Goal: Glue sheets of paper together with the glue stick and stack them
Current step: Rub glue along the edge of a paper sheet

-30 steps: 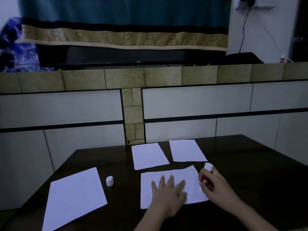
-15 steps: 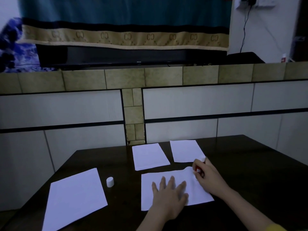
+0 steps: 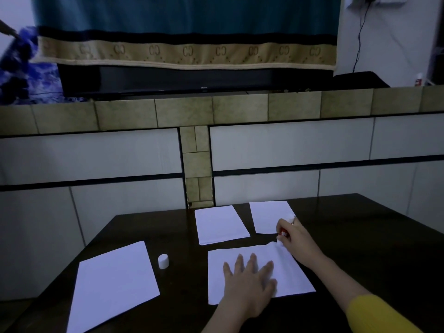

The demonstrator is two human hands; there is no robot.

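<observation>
Pressing left hand [image 3: 247, 282] flat, fingers apart, pinning sheet [image 3: 286, 272] on counter [image 3: 360, 236] against sliding; right hand [image 3: 294, 239] grip clamped around glue stick [image 3: 283, 233], rubbing sheet's far corner.

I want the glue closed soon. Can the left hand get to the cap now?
Probably yes. The cap stands alone on bare table, just left of the left hand, nothing between. But that hand lies flat on the sheet, so it must leave it.
</observation>
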